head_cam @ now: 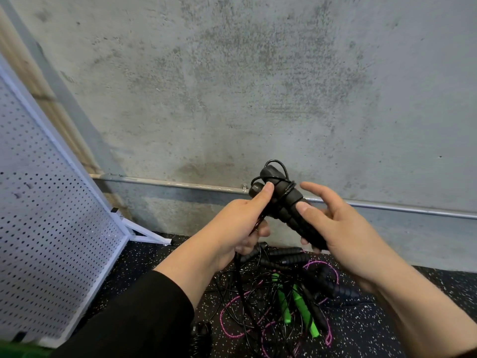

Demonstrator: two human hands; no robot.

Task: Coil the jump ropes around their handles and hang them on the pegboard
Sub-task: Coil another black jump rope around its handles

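Nearest, at about seven o'clock, a black sleeve (144,316) covers the left forearm; the right forearm, at five o'clock, is bare. Between the two arms, on the speckled dark floor (366,324), lies a tangled pile of jump ropes (281,301) — black cords, a pink cord, two bright green handles (296,310) and several black ones, all crossing one another.

Above the pile, the left hand (240,226) is curled round a black jump rope's handles (284,202), its thumb laid along the upper end and its fingers wrapped beneath, with black cord (241,270) trailing from under it down to the pile. A few turns of cord are wound round the two handles near their top, and a loop stands up above them. The right hand (343,228) sits at three o'clock of the handles with its index finger stretched out free; its thumb presses the ridged grip and the lower fingers curl under the bottom end.

At nine o'clock a white pegboard (49,223) stands tilted on a white frame, a couple of pegs showing on it. Farthest off is a grey concrete wall (258,86) — a metal pipe (413,209) runs along its base.
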